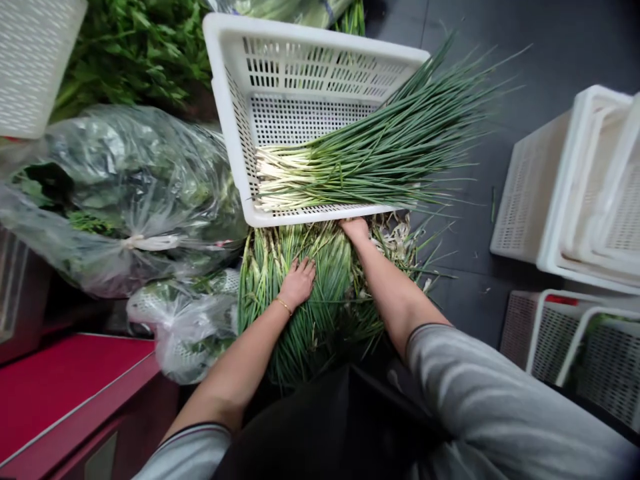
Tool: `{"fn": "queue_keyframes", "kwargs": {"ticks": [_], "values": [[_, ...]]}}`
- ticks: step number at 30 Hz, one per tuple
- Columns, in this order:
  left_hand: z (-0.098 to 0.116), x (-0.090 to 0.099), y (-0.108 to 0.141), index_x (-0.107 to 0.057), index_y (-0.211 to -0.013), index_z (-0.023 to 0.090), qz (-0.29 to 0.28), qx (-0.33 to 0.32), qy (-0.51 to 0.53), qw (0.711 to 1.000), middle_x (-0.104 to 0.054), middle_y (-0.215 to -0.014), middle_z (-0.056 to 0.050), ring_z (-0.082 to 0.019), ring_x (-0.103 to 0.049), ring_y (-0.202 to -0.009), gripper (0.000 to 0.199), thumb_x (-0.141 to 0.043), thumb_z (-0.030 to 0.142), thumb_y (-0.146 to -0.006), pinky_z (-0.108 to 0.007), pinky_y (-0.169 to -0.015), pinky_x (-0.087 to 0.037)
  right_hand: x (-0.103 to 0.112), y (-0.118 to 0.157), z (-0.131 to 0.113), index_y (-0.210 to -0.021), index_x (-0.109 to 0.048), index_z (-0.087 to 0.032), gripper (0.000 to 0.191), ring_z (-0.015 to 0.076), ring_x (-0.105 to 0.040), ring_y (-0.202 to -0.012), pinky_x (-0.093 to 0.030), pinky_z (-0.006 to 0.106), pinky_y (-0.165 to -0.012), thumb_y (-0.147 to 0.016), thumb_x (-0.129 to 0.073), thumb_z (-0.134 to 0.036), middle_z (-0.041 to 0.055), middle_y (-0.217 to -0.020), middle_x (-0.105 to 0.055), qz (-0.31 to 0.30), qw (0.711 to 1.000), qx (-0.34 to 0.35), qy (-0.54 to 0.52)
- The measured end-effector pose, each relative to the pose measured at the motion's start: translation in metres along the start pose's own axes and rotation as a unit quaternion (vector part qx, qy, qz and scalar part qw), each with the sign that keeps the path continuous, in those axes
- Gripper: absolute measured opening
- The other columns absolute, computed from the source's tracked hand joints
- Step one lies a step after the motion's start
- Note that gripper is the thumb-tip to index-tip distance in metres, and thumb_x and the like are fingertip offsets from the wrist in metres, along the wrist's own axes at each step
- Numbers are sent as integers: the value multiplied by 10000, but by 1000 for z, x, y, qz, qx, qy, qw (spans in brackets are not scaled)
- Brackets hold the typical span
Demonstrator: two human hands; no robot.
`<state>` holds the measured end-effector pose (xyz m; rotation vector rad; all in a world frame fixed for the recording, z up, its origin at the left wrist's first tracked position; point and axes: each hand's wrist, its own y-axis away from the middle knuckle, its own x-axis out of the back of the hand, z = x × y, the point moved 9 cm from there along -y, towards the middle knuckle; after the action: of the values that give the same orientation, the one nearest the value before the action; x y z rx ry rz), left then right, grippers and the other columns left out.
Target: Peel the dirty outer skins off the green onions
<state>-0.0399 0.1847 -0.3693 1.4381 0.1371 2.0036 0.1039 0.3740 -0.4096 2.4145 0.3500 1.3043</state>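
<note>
The left hand (297, 283) rests, fingers slightly spread, on the green onions (327, 307) beneath it; the right hand's (355, 229) fingers, hidden below the white basket (227, 120), I cannot judge.

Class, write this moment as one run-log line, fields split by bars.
left hand grip: on scallion pile | right hand grip: at near rim of white basket, fingertips hidden | basket: scallions inside, leaves overhanging right side
</note>
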Motion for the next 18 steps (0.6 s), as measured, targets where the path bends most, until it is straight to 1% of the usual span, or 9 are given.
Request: {"fn": "queue_keyframes", "kwargs": {"ticks": [1,3,6,7,9,12,14,16,18], "values": [[0,-1,0,-528,-1371,111,3,2,10,1000,-449,-1487,-182,-336,-307,-1434,508,-434,252,-891,-554,-1179,-142,5,11,13,-999,-682,-71,364,263,-694,-822,-534,362,-721,-764,-591,-334,197,-910,-718,1,999,-47,-19],[1,-1,-1,-534,-1361,113,8,9,25,1000,-449,-1488,-182,-327,-300,-1439,499,-440,240,-887,-551,-1183,-122,12,40,27,-1019,-670,-66,377,245,-702,-776,-544,336,-669,-759,-581,-323,183,-918,-726,-1,993,-103,-64],[2,5,-8,-601,-1282,130,6,39,66,997,-478,-1467,-173,-336,-313,-1429,467,-532,241,-833,-566,-1179,-117,21,85,22,-1062,-653,-104,377,183,-706,-758,-550,272,-666,-756,-594,-316,111,-943,-742,-11,983,-115,-142],[0,9,-11,-631,-1240,150,3,62,95,994,-525,-1430,-161,-335,-352,-1408,444,-562,245,-811,-568,-1172,-148,23,98,15,-1042,-658,-119,364,173,-703,-759,-550,265,-680,-739,-621,-319,93,-936,-744,-17,980,-108,-169],[-5,23,-15,-655,-1203,183,8,114,148,982,-615,-1328,-137,-310,-459,-1332,413,-562,247,-805,-543,-1142,-257,30,120,-3,-962,-670,-143,327,174,-694,-774,-545,278,-725,-687,-686,-318,73,-908,-744,-27,973,-79,-214],[-5,52,-7,-629,-1248,159,57,166,222,959,-653,-1263,-143,-272,-562,-1224,450,-511,207,-817,-458,-1080,-382,43,148,-31,-824,-666,-161,250,190,-670,-773,-525,318,-772,-621,-740,-286,63,-831,-726,-29,975,-37,-218],[3,62,9,-644,-1219,132,65,177,295,937,-665,-1241,-153,-281,-591,-1184,454,-543,185,-780,-440,-1052,-417,51,168,-54,-790,-663,-165,234,183,-652,-765,-513,313,-771,-597,-751,-264,43,-803,-708,-44,974,16,-221],[14,64,30,-682,-1132,123,48,182,348,918,-706,-1151,-149,-290,-633,-1115,404,-586,183,-745,-441,-1010,-456,59,191,-77,-778,-662,-164,233,162,-633,-739,-503,284,-745,-578,-754,-238,16,-771,-691,-77,961,75,-254],[26,69,55,-699,-1069,119,37,186,356,915,-732,-1064,-142,-287,-666,-1041,366,-625,199,-720,-438,-961,-493,77,213,-90,-748,-646,-157,208,140,-605,-689,-492,262,-703,-579,-744,-227,-4,-716,-665,-81,948,85,-295]]}}
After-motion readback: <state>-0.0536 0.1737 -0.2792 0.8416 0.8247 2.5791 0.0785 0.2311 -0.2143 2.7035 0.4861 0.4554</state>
